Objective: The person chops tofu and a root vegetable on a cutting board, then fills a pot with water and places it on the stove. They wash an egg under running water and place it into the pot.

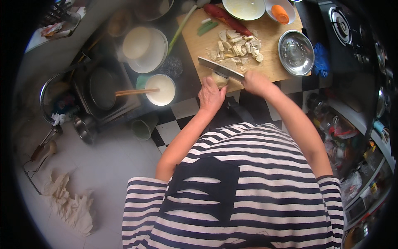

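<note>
My right hand (257, 83) grips the handle of a cleaver (217, 66), its blade slanting up to the left over the near edge of a wooden cutting board (270, 67). With my left hand (212, 95) I hold a pale, bread-like piece (220, 80) against the board, right beside the blade. The blade hides part of this piece. Beyond it lies a pile of cut bread-like chunks (241, 46), with crumbs around them. A long red-skinned root (225, 19), perhaps a sweet potato, and some cut green onion (207, 28) rest farther back.
A metal bowl (296, 53) stands on the board's right side. White bowls, one holding an orange piece (280, 14), are at the back. Left are a bowl of whitish liquid (160, 90) with chopsticks (136, 92), stacked dishes (146, 49) and a sink (104, 87). A gas burner (340, 26) is right.
</note>
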`<state>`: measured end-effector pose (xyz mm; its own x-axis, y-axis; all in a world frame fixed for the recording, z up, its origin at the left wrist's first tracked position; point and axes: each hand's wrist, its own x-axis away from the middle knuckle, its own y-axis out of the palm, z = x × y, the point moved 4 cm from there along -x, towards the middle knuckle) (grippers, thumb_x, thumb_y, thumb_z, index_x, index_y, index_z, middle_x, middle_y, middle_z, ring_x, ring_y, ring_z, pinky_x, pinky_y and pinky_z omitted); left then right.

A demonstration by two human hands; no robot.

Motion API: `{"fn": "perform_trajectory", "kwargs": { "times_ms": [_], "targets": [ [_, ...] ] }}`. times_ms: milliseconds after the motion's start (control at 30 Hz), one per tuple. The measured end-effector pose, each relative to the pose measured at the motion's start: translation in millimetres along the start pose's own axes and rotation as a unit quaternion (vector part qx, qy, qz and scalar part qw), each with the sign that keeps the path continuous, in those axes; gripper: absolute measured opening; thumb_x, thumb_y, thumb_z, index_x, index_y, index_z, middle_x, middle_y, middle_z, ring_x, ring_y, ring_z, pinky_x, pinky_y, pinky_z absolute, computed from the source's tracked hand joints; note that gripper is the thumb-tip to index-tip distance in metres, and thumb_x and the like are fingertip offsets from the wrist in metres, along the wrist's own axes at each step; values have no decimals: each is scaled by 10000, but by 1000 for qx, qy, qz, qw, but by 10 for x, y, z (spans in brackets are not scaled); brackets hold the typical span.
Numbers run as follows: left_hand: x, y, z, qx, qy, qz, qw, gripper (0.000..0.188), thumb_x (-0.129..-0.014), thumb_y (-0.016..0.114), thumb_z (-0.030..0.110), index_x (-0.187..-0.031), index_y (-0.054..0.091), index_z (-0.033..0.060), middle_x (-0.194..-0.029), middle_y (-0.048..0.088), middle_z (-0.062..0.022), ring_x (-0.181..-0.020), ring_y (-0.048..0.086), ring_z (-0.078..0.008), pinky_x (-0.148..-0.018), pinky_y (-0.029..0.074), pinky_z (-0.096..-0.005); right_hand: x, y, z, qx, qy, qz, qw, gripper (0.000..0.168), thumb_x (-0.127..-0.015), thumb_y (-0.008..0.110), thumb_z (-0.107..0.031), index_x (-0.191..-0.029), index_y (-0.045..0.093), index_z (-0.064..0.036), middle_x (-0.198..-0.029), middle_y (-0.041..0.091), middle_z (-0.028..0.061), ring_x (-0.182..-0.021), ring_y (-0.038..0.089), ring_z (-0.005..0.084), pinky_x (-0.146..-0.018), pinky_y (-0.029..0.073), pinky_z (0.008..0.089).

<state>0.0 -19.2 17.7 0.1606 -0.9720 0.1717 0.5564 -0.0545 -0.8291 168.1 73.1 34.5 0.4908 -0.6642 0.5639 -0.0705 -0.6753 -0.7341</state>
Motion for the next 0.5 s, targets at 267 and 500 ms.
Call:
{"fn": "perform_trajectory", "kwargs": {
  "times_ms": [267, 500],
  "targets": [
    [-160, -170, -182, 104, -52, -37, 992, 537, -851, 671, 415, -1038, 486, -53, -1002, 616, -319, -941, 603, -498, -789, 490, -539, 293, -197, -109, -87, 24, 42, 995, 265, -815, 621, -206, -840, 702, 45, -821, 671, 278, -813, 661, 452, -767, 529, 518],
    [-388, -197, -408, 178, -42, -144, 973, 614, -875, 604, 477, -1082, 517, -95, -1016, 636, -338, -1008, 615, -475, -851, 474, -515, 240, -301, -189, -116, 57, -2, 992, 315, -849, 639, -232, -848, 682, 80, -827, 661, 307, -821, 665, 451, -767, 530, 505]
  ]
}}
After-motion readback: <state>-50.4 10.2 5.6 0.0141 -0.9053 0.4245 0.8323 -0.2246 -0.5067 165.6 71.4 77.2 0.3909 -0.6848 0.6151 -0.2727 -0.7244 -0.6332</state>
